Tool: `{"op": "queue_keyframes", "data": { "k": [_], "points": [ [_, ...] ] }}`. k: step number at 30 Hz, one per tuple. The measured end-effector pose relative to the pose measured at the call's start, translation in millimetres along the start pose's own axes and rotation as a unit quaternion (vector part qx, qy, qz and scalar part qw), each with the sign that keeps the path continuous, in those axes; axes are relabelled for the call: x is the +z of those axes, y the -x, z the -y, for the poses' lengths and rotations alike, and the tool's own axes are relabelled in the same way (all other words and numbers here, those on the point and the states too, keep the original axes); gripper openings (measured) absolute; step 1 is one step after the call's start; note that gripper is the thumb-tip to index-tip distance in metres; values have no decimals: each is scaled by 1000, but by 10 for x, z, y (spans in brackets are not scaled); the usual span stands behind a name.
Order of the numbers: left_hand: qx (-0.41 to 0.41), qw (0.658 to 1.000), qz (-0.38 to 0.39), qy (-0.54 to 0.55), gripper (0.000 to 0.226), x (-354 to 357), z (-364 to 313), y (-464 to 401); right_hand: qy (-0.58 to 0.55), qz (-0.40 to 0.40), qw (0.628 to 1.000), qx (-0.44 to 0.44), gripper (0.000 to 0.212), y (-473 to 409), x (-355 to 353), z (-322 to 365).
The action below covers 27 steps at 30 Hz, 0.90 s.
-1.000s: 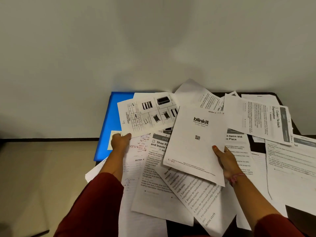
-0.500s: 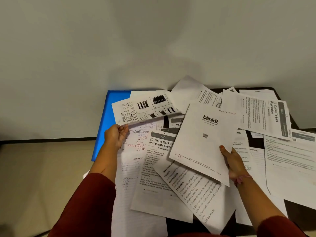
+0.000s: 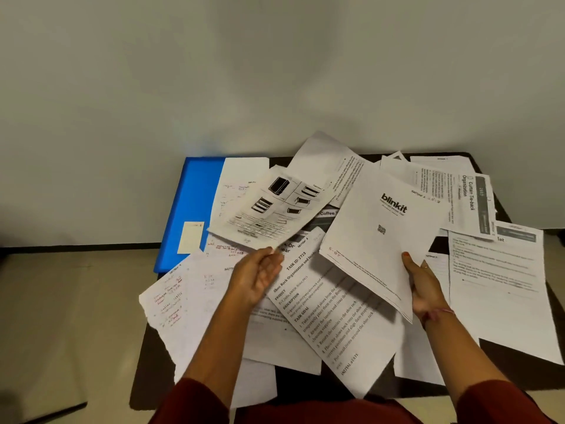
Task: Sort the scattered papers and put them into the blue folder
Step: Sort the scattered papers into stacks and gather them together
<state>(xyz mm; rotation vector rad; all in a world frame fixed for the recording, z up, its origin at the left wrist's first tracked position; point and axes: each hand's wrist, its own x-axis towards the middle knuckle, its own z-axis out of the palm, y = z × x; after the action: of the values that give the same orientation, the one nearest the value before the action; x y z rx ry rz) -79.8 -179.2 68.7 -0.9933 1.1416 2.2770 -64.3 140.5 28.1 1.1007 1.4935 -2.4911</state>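
Blue folder (image 3: 195, 203): lies flat at the far left corner of the table, against the wall; its right part is covered by sheets, and a pale label (image 3: 190, 237) shows on its near end.
Scattered papers (image 3: 333, 313): spread in overlapping layers over most of the table, some hanging past the near and left edges.
Diagram sheet (image 3: 269, 209): printed with dark box drawings, lifted off the pile and tilted, its near edge at the left hand.
Left hand (image 3: 256, 280): palm turned up, fingertips pinching the near edge of the diagram sheet.
Blinkit sheet (image 3: 379, 237): held up above the pile, right of centre, with a small code square below the logo.
Right hand (image 3: 423, 286): grips the near right corner of the blinkit sheet, thumb on top; a thin band sits at the wrist.
Handwritten sheets (image 3: 183, 298): red writing, at the near left, just beside the folder's near end.
Curtain sheet (image 3: 467, 197): at the far right, text running sideways.
Table (image 3: 153, 362): dark top, showing at the near left corner and in gaps between sheets.
Sleeves (image 3: 195, 405): dark red, at the bottom edge.
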Motion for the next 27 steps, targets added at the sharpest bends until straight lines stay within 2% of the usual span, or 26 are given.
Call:
{"op": "queue_keyframes", "data": {
  "k": [4,8,11,20,27],
  "points": [
    [-6,1000,-25,-10,19,223,580,244,-8,7,1000,13,28,36,-183,144],
    [-16,997,-65,30,16,435,1110,480,0,3,1000,22,34,77,-354,254],
    [-47,994,-75,64,17,573,1429,625,13,2,999,34,30,107,-447,285],
    [-117,987,-48,95,25,854,1996,811,51,43,995,68,39,152,-536,226],
    [-189,981,12,34,17,793,2046,825,55,43,995,74,40,133,-627,191]
  ]
}}
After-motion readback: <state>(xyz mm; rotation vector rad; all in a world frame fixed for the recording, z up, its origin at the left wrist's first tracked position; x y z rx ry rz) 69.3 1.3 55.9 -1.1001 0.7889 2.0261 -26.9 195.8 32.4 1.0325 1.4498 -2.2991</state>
